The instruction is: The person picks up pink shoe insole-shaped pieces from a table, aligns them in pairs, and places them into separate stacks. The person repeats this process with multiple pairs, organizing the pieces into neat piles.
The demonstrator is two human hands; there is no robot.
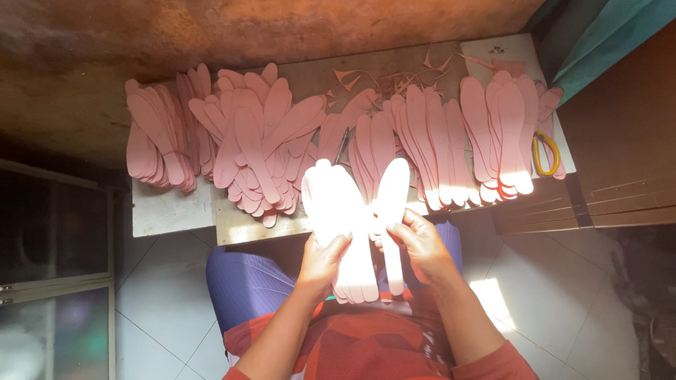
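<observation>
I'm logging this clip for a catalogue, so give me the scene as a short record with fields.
Setting: low table against a reddish wall
Left hand: holds a stack of pink insole cut-outs
Right hand: holds a single insole apart from the stack
On table: overlapping piles of pink insoles, offcuts, yellow-handled scissors
Light: strong sun on the held pieces

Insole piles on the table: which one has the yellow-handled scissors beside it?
The far-right pile, at the table's right end; the scissors lie against its right side. No other pile has scissors beside it.
</observation>
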